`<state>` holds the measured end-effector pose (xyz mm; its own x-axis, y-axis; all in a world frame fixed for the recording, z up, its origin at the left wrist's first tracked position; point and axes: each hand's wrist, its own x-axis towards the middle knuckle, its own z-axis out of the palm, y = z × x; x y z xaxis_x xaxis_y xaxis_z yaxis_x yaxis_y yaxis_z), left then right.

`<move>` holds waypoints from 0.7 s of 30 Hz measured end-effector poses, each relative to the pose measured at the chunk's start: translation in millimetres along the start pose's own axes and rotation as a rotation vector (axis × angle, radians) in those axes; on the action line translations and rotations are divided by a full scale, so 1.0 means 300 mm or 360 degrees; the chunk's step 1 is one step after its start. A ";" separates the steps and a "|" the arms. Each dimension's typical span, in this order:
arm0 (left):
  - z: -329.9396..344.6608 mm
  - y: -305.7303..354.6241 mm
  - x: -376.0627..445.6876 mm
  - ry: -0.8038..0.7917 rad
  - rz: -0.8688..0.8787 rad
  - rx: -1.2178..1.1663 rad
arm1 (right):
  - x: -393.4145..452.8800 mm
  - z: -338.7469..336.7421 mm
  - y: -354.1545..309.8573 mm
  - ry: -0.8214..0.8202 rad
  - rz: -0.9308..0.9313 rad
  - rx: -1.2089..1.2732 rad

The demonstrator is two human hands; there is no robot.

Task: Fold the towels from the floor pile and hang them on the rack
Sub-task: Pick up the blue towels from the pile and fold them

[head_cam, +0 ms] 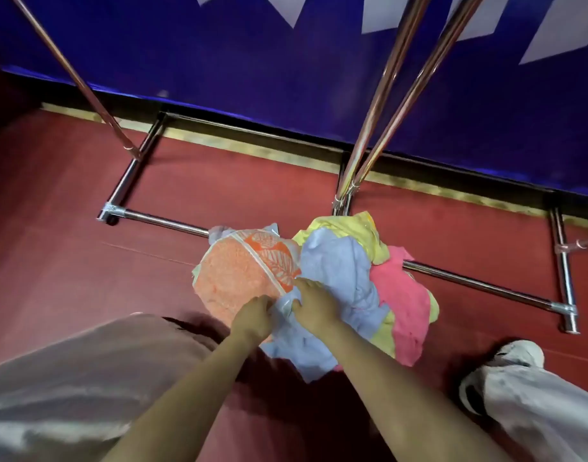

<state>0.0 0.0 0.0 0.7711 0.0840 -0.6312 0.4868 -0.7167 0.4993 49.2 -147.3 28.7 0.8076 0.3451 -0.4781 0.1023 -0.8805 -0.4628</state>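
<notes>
A pile of towels lies on the red floor against the base of the metal rack (379, 105). It holds an orange towel with a leaf border (239, 278), a light blue towel (339, 271), a pink towel (402, 305) and a yellow towel (359, 228). My left hand (252, 318) and my right hand (314, 305) are side by side at the near edge of the pile. Both pinch the edge of the light blue towel between them, where it meets the orange one.
The rack's chrome base bars (485, 285) run across the floor under and behind the pile. Slanted poles (76, 75) rise at left and centre. A blue wall panel (286, 78) stands behind. My knee (86, 371) is at left, my shoe (512, 358) at right.
</notes>
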 end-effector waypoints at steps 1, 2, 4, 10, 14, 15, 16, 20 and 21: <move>0.010 -0.008 0.007 0.0007 -0.0004 -0.0017 | 0.018 0.001 -0.001 -0.0084 -0.0092 -0.0106; 0.015 -0.012 0.011 0.0016 -0.0004 -0.0042 | 0.029 0.002 -0.002 -0.0161 -0.0174 -0.0217; 0.026 -0.016 0.009 -0.0017 -0.0042 -0.0019 | 0.049 0.001 0.009 -0.0265 -0.0249 -0.0348; 0.058 -0.033 0.032 -0.0029 -0.0081 -0.0088 | 0.066 0.039 0.083 -0.0343 -0.0178 -0.0572; 0.026 0.015 -0.005 0.0147 0.0008 -0.0352 | 0.040 0.030 0.096 -0.0342 -0.0120 -0.0541; 0.010 0.033 -0.015 0.0218 0.0043 -0.0420 | 0.029 0.018 0.094 -0.0322 -0.0108 -0.0563; -0.008 0.053 -0.023 0.0301 0.0077 -0.0498 | 0.020 0.012 0.098 -0.0286 -0.0100 -0.0561; -0.117 0.167 -0.061 0.0603 0.0229 -0.0693 | -0.050 -0.053 0.092 -0.0130 -0.0013 -0.0285; -0.147 0.202 -0.078 0.0639 0.0280 -0.0717 | -0.068 -0.074 0.091 -0.0120 0.0021 -0.0181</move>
<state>29.5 -14.9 71.2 0.9069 0.3073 -0.2883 0.3961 -0.3886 0.8319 48.5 -185.5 42.5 0.7640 0.3527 -0.5404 0.1605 -0.9150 -0.3702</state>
